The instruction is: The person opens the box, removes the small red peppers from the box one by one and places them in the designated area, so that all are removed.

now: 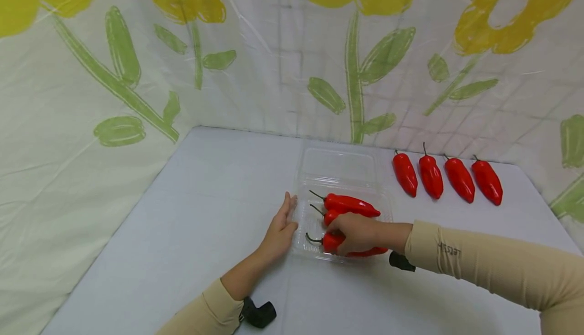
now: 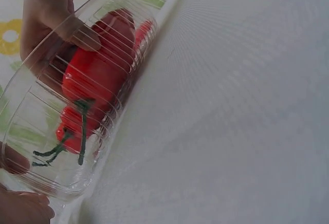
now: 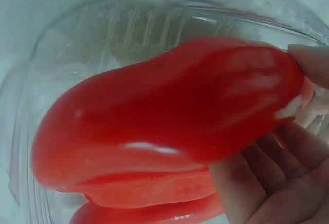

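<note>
A clear plastic clamshell box (image 1: pixel 303 246) sits on the table with its lid (image 1: pixel 337 158) folded back. Three red peppers lie side by side in it, stems to the left; the rear pepper (image 1: pixel 349 204) is the most exposed. My right hand (image 1: pixel 358 231) reaches in from the right and grips the front pepper (image 3: pixel 169 116), thumb on one side and fingers on the other. It partly hides the middle pepper (image 1: pixel 330 217). At the box's left side, my left hand (image 1: pixel 279 228) touches the edge with its fingers extended; the left wrist view catches its fingertips (image 2: pixel 31 206) near one end.
Several more red peppers (image 1: pixel 430 175) lie in a row at the back right of the white table (image 1: pixel 201 223). Behind the table hangs a pale curtain (image 1: pixel 260 71) with yellow flowers. Black wrist devices (image 1: pixel 259 312) show below both forearms.
</note>
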Action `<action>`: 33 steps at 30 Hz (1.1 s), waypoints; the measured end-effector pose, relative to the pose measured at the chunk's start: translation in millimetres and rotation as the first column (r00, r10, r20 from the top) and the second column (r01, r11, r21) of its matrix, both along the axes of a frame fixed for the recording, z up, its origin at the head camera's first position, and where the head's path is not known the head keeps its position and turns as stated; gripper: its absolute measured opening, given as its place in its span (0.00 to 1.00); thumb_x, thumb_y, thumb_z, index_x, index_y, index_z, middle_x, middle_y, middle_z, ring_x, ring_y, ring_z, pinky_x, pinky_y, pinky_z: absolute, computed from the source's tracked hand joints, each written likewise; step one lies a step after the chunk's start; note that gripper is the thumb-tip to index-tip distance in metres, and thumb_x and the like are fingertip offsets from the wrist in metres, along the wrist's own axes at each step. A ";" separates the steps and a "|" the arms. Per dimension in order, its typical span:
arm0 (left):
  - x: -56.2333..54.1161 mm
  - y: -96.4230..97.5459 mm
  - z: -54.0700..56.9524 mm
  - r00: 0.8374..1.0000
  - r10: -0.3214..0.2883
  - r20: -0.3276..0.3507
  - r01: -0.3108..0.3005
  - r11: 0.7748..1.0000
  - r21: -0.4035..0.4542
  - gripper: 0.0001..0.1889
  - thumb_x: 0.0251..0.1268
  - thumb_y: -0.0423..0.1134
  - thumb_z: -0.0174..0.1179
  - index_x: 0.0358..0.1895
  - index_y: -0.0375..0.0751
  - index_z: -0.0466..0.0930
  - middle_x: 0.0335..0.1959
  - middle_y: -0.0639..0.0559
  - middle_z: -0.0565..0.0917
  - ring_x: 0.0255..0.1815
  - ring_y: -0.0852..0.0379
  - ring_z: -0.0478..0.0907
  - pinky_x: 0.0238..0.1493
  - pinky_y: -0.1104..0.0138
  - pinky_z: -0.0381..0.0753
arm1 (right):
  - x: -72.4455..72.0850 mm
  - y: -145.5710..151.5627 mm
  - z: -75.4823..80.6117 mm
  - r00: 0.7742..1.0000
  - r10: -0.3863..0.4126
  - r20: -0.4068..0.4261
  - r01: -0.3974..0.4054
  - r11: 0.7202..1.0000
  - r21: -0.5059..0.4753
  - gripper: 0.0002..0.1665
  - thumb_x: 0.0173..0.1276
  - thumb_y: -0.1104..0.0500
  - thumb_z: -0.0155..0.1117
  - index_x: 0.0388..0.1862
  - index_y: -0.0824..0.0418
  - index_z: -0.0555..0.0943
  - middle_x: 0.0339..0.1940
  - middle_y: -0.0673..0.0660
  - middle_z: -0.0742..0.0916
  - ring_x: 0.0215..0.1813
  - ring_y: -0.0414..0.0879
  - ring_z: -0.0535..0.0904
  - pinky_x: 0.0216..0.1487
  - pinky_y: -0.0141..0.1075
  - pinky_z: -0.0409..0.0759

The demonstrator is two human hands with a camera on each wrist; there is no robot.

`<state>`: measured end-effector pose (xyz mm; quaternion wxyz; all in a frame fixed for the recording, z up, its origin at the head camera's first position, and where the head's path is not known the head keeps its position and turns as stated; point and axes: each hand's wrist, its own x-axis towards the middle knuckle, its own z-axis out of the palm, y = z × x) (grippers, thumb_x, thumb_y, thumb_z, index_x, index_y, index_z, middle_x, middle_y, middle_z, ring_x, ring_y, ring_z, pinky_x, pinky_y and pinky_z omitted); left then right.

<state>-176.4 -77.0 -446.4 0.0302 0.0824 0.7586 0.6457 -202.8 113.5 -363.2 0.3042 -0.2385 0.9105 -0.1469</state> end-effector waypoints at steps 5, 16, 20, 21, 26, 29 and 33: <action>-0.4 0.2 0.5 1.000 -0.003 -0.001 0.003 1.000 0.013 0.37 0.57 0.21 0.37 0.72 0.27 0.36 0.73 0.35 0.53 0.75 0.43 0.46 0.72 0.49 0.43 | -0.9 3.7 0.7 1.000 -0.006 -0.010 0.005 0.997 -0.072 0.30 0.44 0.59 0.76 0.50 0.56 0.80 0.42 0.49 0.82 0.50 0.46 0.73 0.40 0.40 0.82; -0.8 -0.3 -0.4 1.000 -0.008 -0.004 0.009 0.999 0.049 0.37 0.56 0.19 0.37 0.71 0.25 0.35 0.73 0.33 0.52 0.75 0.42 0.45 0.72 0.50 0.43 | -0.6 12.1 4.3 1.000 0.005 0.005 -0.004 0.994 -0.111 0.33 0.48 0.58 0.74 0.54 0.53 0.74 0.48 0.49 0.80 0.56 0.49 0.70 0.42 0.43 0.82; -0.5 0.0 -0.4 1.000 -0.013 0.002 0.013 0.999 0.051 0.37 0.57 0.20 0.37 0.71 0.25 0.35 0.73 0.33 0.51 0.75 0.42 0.45 0.72 0.50 0.43 | 0.4 14.8 6.5 0.999 0.002 0.040 0.002 0.995 -0.103 0.33 0.49 0.57 0.74 0.54 0.50 0.71 0.49 0.49 0.78 0.55 0.48 0.69 0.38 0.40 0.83; -0.6 0.0 -0.4 1.000 -0.013 0.005 0.013 0.999 0.051 0.37 0.57 0.20 0.37 0.72 0.26 0.35 0.73 0.33 0.51 0.75 0.42 0.45 0.72 0.50 0.43 | 0.6 15.4 6.7 0.999 -0.003 0.048 0.008 0.995 -0.104 0.32 0.49 0.56 0.73 0.54 0.50 0.71 0.49 0.49 0.78 0.55 0.48 0.69 0.38 0.40 0.83; -0.6 0.0 -0.5 1.000 -0.016 0.013 0.015 0.998 0.059 0.37 0.58 0.19 0.37 0.72 0.26 0.35 0.73 0.33 0.51 0.75 0.42 0.45 0.72 0.50 0.44 | 2.2 18.2 7.3 0.990 -0.054 0.127 0.070 0.990 -0.125 0.33 0.53 0.57 0.70 0.56 0.49 0.66 0.50 0.50 0.76 0.54 0.48 0.68 0.37 0.38 0.82; -0.8 -0.2 -0.4 1.000 -0.020 0.010 0.019 0.997 0.075 0.37 0.57 0.19 0.36 0.71 0.25 0.34 0.73 0.32 0.50 0.75 0.41 0.45 0.72 0.50 0.45 | 2.8 19.9 8.3 0.981 -0.063 0.184 0.090 0.986 -0.141 0.33 0.55 0.57 0.65 0.59 0.49 0.63 0.49 0.50 0.75 0.51 0.47 0.69 0.37 0.38 0.80; -1.3 -0.5 -0.6 1.000 -0.022 0.006 0.022 0.997 0.080 0.37 0.57 0.19 0.36 0.71 0.25 0.34 0.73 0.31 0.50 0.75 0.41 0.44 0.71 0.50 0.45 | 2.6 25.5 10.0 0.973 -0.028 0.231 0.070 0.982 -0.173 0.32 0.59 0.57 0.60 0.62 0.46 0.63 0.51 0.52 0.75 0.52 0.48 0.69 0.40 0.39 0.79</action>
